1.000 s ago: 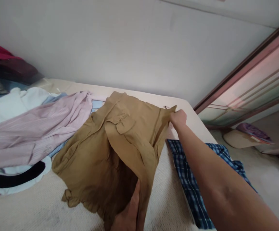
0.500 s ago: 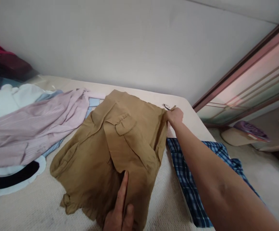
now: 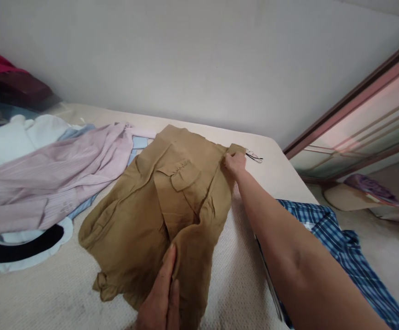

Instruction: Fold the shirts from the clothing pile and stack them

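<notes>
A brown garment (image 3: 147, 201) with a ruffled tab near its middle lies spread on a pale textured bed cover. At its lower end my left hand (image 3: 160, 293) rests against the cloth with straight fingers, the fingertip beside a fold; the lower part of the hand is cut off by the frame. My right hand (image 3: 236, 161) pinches the garment's upper right edge, where a strip of it is turned inward. Thin wire-like glasses (image 3: 254, 156) lie just beyond that hand.
To the left lie a pale pink knitted top (image 3: 69, 178), white clothing (image 3: 30, 135) and a black-and-white piece (image 3: 24, 245). Blue plaid cloth (image 3: 344, 247) sits under my right forearm. A wall (image 3: 185, 64) stands behind the bed; a bin-like container (image 3: 344, 195) is on the floor at right.
My right hand has moved left with the garment's edge, turning its right side inward and uncovering more of the glasses. My left hand has stayed at the lower end, its fingers still straight.
</notes>
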Demonstrator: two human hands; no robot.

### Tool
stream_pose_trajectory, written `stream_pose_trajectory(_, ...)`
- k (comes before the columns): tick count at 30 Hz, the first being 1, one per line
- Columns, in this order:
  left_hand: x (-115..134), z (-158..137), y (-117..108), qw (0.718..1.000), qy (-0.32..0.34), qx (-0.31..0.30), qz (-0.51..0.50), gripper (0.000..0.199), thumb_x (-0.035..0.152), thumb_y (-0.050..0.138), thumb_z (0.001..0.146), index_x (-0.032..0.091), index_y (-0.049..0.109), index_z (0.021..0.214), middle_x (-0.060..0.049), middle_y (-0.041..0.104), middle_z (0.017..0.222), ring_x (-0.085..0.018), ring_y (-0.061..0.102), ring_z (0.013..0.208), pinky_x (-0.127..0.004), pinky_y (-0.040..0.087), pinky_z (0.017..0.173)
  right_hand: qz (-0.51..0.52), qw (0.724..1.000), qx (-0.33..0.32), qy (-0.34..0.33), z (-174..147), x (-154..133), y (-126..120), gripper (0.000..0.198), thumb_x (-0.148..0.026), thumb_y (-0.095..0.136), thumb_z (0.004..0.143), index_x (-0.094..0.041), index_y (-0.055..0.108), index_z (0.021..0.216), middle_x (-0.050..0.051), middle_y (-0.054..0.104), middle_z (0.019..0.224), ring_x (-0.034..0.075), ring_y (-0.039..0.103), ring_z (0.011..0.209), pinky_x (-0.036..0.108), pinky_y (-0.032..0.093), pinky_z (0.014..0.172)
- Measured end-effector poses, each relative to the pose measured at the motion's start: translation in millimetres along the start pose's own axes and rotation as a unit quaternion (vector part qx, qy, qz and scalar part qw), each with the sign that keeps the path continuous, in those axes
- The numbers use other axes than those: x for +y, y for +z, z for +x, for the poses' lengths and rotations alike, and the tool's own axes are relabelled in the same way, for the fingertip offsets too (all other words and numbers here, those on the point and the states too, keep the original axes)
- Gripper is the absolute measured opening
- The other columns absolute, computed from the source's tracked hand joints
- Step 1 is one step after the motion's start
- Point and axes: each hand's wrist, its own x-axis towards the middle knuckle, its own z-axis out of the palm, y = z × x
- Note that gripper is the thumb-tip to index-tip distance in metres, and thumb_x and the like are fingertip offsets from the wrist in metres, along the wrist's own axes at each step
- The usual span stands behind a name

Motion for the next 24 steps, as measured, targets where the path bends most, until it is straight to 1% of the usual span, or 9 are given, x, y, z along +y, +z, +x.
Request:
stream_pose_trajectory(3, -6.2, -1.1, 4.0, 1.0, -0.008, 0.0, -0.001, 0.054, 0.031, 0.035, 0.105, 0.026, 0.041, 0.158, -0.002, 0.053, 0.155, -0.02, 0.05, 0.142, -0.037, 0.045, 0.118, -0.009, 0.999, 0.015, -0.032, -18.0, 1.2, 3.8, 0.046, -0.037, 0.033, 0.103, -0.007, 0.062, 0.122, 0.024, 0.067, 0.118, 0.031, 0.062, 0.11, 0.041, 0.048, 0.095)
stream_pose_trajectory(6, -14.6, -3.7, 12.2, 1.0, -0.009, -0.019, 0.007, 0.055, 0.023, 0.032, 0.104, 0.024, 0.04, 0.158, -0.003, 0.05, 0.157, -0.019, 0.049, 0.143, -0.036, 0.045, 0.117, -0.038, 0.994, 0.012, -0.099, -40.5, -5.8, 10.1, 0.041, -0.041, 0.047, 0.099, -0.01, 0.062, 0.122, 0.021, 0.063, 0.129, 0.032, 0.053, 0.125, 0.041, 0.04, 0.105)
stream_pose_trajectory(8, -20.1, -4.9, 17.2, 0.999, 0.025, -0.039, 0.007, 0.058, 0.018, 0.033, 0.102, 0.023, 0.039, 0.159, -0.003, 0.047, 0.159, -0.019, 0.049, 0.143, -0.034, 0.047, 0.116, -0.066, 0.988, 0.015, -0.137, -55.2, -21.6, 11.0, 0.042, -0.042, 0.05, 0.099, -0.009, 0.06, 0.124, 0.022, 0.061, 0.132, 0.033, 0.051, 0.127, 0.041, 0.039, 0.106)
stream_pose_trajectory(10, -24.4, -4.7, 19.9, 0.997, 0.064, -0.05, 0.009, 0.062, 0.014, 0.035, 0.099, 0.024, 0.037, 0.16, -0.003, 0.046, 0.159, -0.02, 0.05, 0.143, -0.032, 0.048, 0.115, -0.069, 0.981, 0.014, -0.18, -70.3, -46.3, 7.2, 0.045, -0.044, 0.045, 0.101, -0.011, 0.058, 0.129, 0.022, 0.062, 0.129, 0.032, 0.055, 0.122, 0.04, 0.042, 0.101)
stream_pose_trajectory(13, -26.3, -2.0, 18.6, 0.994, 0.097, -0.053, 0.016, 0.066, 0.01, 0.036, 0.096, 0.024, 0.036, 0.16, -0.004, 0.046, 0.159, -0.02, 0.052, 0.141, -0.033, 0.047, 0.115, -0.067, 0.959, -0.086, -0.261, -96.1, -87.6, -3.5, 0.053, -0.058, 0.051, 0.096, -0.018, 0.06, 0.13, 0.016, 0.069, 0.119, 0.03, 0.064, 0.109, 0.039, 0.048, 0.092)
stream_pose_trajectory(16, -22.4, 0.4, 14.4, 0.993, 0.098, -0.056, 0.028, 0.066, 0.009, 0.038, 0.095, 0.023, 0.039, 0.159, -0.006, 0.05, 0.157, -0.02, 0.055, 0.139, -0.035, 0.045, 0.116, -0.122, 0.913, -0.204, -0.331, -123.3, -114.9, -9.3, 0.073, -0.071, 0.071, 0.076, -0.021, 0.061, 0.129, 0.015, 0.072, 0.115, 0.034, 0.066, 0.107, 0.042, 0.052, 0.088)
stream_pose_trajectory(18, -18.7, 0.7, 12.4, 0.994, 0.079, -0.065, 0.037, 0.064, 0.011, 0.039, 0.095, 0.025, 0.043, 0.157, -0.006, 0.056, 0.152, -0.021, 0.056, 0.137, -0.035, 0.046, 0.116, -0.154, 0.896, -0.208, -0.36, -138.2, -122.2, -7.2, 0.074, -0.061, 0.078, 0.073, -0.017, 0.061, 0.13, 0.019, 0.071, 0.118, 0.038, 0.065, 0.111, 0.045, 0.053, 0.09)
stream_pose_trajectory(21, -16.6, -0.6, 12.4, 0.994, 0.058, -0.082, 0.051, 0.062, 0.016, 0.042, 0.094, 0.029, 0.049, 0.154, -0.006, 0.063, 0.145, -0.023, 0.059, 0.135, -0.037, 0.048, 0.113, -0.171, 0.9, -0.181, -0.357, -149.4, -124.1, -0.4, 0.046, -0.035, 0.073, 0.082, -0.014, 0.068, 0.123, 0.022, 0.072, 0.115, 0.037, 0.067, 0.113, 0.044, 0.052, 0.093)
stream_pose_trajectory(24, -20.9, -2.1, 15.2, 0.993, 0.058, -0.086, 0.062, 0.061, 0.017, 0.042, 0.093, 0.03, 0.054, 0.151, -0.008, 0.068, 0.137, -0.026, 0.063, 0.128, -0.039, 0.051, 0.111, -0.17, 0.906, -0.172, -0.347, -144.5, -126.0, 1.0, 0.028, -0.027, 0.067, 0.086, -0.017, 0.074, 0.111, 0.02, 0.073, 0.11, 0.035, 0.067, 0.113, 0.044, 0.051, 0.095)
